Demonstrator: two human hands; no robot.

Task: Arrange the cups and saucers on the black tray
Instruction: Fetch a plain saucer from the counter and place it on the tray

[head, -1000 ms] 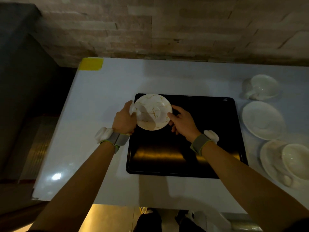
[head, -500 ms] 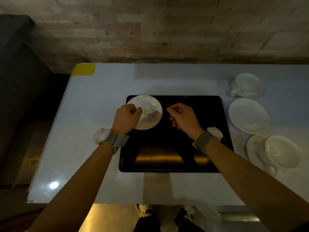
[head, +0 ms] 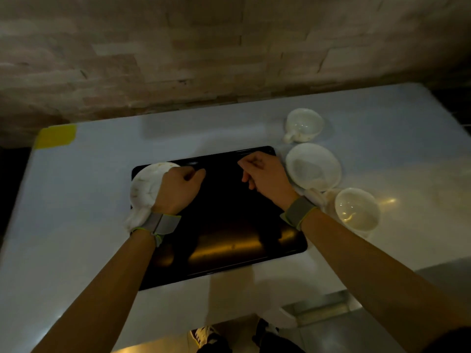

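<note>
A black tray (head: 229,212) lies on a white table (head: 89,187). Both hands are over the tray.

The left hand (head: 178,192) is curled up loosely above the far left part of the tray. Its fingers (head: 196,173) are bent in, and I cannot tell if they hold anything. Just to the left of this hand, and partly under it, a white saucer with brown marks (head: 145,184) lies on the tray, in the far left corner. The hand hides part of the saucer, so I cannot tell if they touch.

The right hand (head: 265,177) is also curled loosely, over the far right part of the tray. Nothing can be seen in it. Just to the right of this hand, off the tray, a plain white saucer (head: 313,166) lies on the table. Past that saucer, farther from the person, stands a white cup (head: 304,127) with its handle pointing left. Near the right wrist stands another cup (head: 356,208). It seems to sit on a saucer, but the wrist hides most of that.

Each wrist has a gray band (head: 298,212) on it. A yellow patch (head: 56,136) marks the far left corner of the table. Behind the table is a brick wall (head: 229,47).
</note>
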